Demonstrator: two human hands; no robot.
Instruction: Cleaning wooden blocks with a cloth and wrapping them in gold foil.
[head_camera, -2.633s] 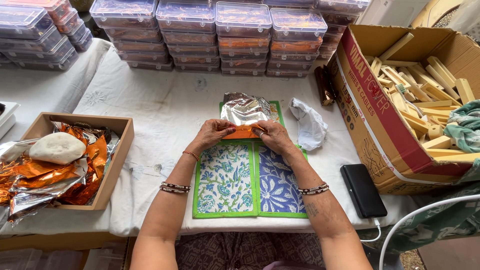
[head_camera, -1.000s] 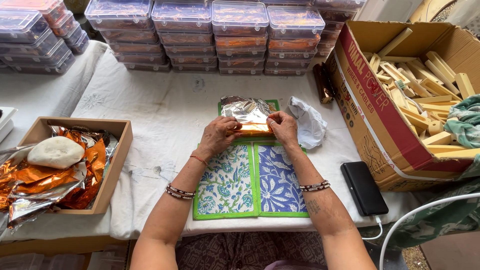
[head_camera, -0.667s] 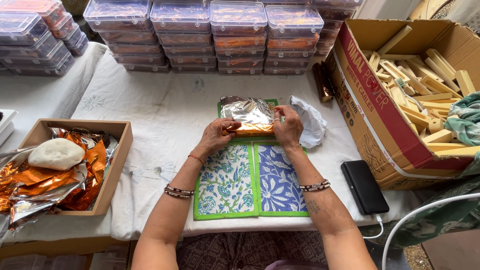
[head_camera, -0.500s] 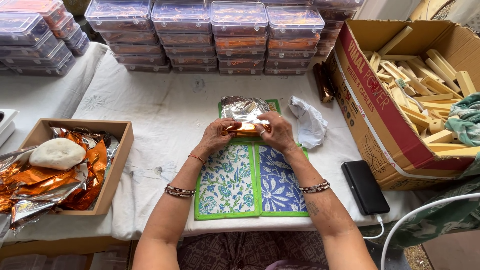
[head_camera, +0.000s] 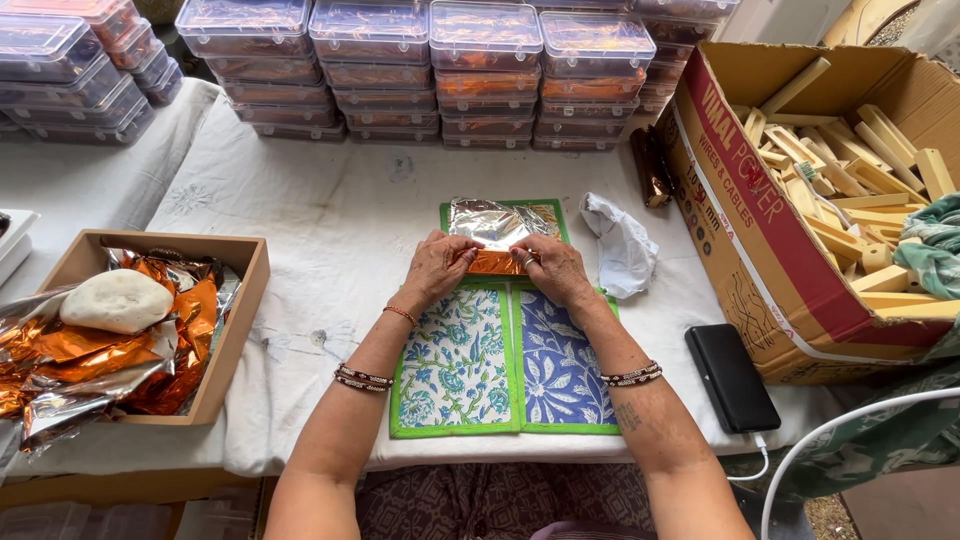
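A long block wrapped in orange foil (head_camera: 493, 262) lies across the far edge of the flowered, green-bordered cloth mats (head_camera: 505, 360). My left hand (head_camera: 436, 267) pinches its left end and my right hand (head_camera: 552, 268) pinches its right end. The loose silver side of the foil sheet (head_camera: 495, 222) spreads out beyond the block, away from me. Both hands rest on the mats with thumbs and forefingers pressed on the foil.
At left, a wooden tray (head_camera: 228, 330) holds crumpled orange foil sheets and a white stone (head_camera: 116, 299). Stacked clear plastic boxes (head_camera: 485, 70) line the back. A cardboard box of wooden sticks (head_camera: 840, 180) sits right, with a black phone (head_camera: 727, 377), white cloth (head_camera: 620, 245) and brown roll (head_camera: 652, 165).
My hands rolled the foil-wrapped block forward, pressed along it, then drew back to its two ends. The silver flap stays spread behind the block.
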